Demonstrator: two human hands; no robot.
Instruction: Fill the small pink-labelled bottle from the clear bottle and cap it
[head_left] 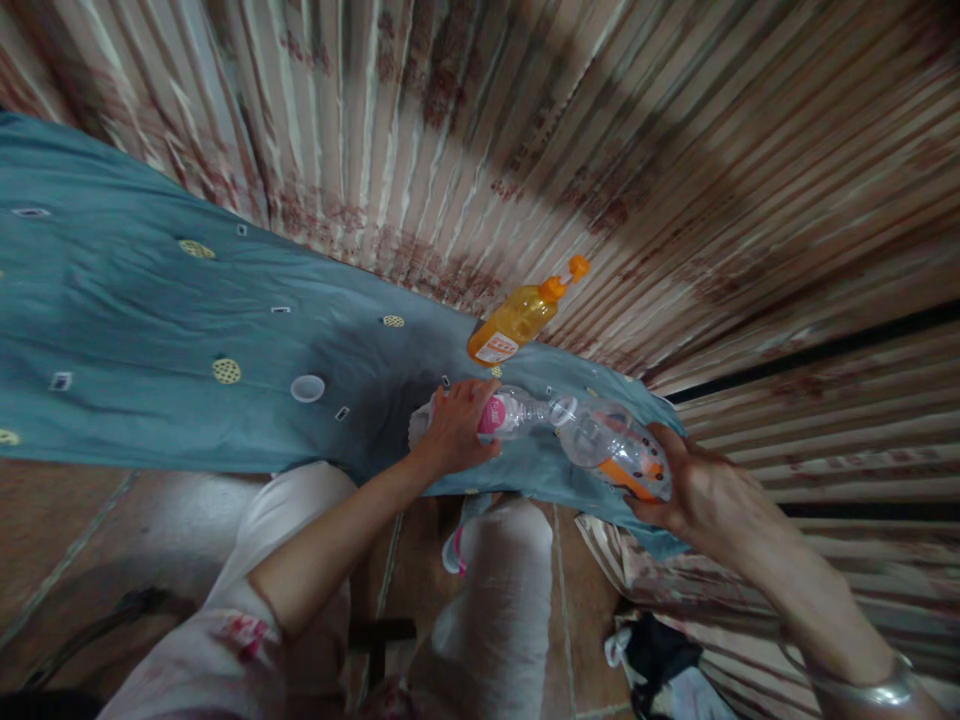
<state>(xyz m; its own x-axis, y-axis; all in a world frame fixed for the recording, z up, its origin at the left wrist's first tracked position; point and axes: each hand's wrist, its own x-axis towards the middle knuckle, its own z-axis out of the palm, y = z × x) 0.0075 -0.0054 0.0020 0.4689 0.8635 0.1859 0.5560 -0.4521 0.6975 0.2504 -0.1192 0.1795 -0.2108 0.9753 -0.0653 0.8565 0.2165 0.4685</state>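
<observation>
My left hand [457,425] is closed round a clear plastic bottle with a pink label [493,413], near the middle of the blue cloth [150,330]. To its right, a larger clear bottle with an orange label [600,440] is held at its base by my right hand [679,480]. The narrow ends of the two bottles point at each other and look close together; whether they touch is hard to tell. An amber pump bottle with an orange top [517,322] stands just behind them. A greyish-white item [420,424] shows partly beside my left hand.
A small white round cap or dish [307,388] lies on the cloth to the left. Pleated floral curtains [375,130] hang behind and to the right. Below are a tiled floor and dark and white fabric [660,650] at the lower right.
</observation>
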